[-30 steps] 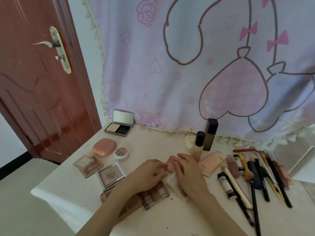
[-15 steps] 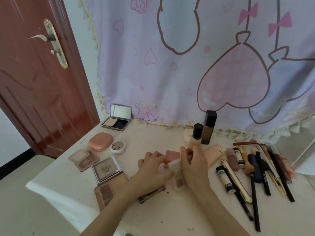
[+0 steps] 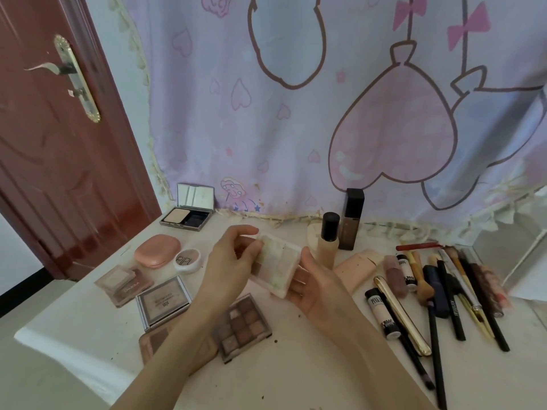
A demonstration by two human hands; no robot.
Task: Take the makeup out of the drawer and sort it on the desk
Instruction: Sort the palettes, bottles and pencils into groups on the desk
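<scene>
I hold a pale, cream-coloured eyeshadow palette (image 3: 276,264) above the middle of the white desk (image 3: 296,365). My left hand (image 3: 229,261) grips its left end with thumb and fingers. My right hand (image 3: 318,287) cups its right end from below, thumb along the edge. Below the hands a brown nine-pan palette (image 3: 242,327) lies flat. To the left lie a silver-framed compact (image 3: 162,301), a mauve compact (image 3: 122,284), a pink oval case (image 3: 157,251) and a small round white pot (image 3: 187,258). My left forearm partly covers another brown palette (image 3: 154,341).
An open mirrored compact (image 3: 189,214) stands at the back left. Two foundation bottles (image 3: 340,232) stand behind my hands, with a peach tube (image 3: 356,267) beside them. Several brushes, pencils and tubes (image 3: 438,288) lie in a row on the right. A door (image 3: 59,128) stands left.
Both hands have lifted the pale palette off the desk and turned it face up. The brown nine-pan palette that they covered now shows. The camera has tilted down slightly.
</scene>
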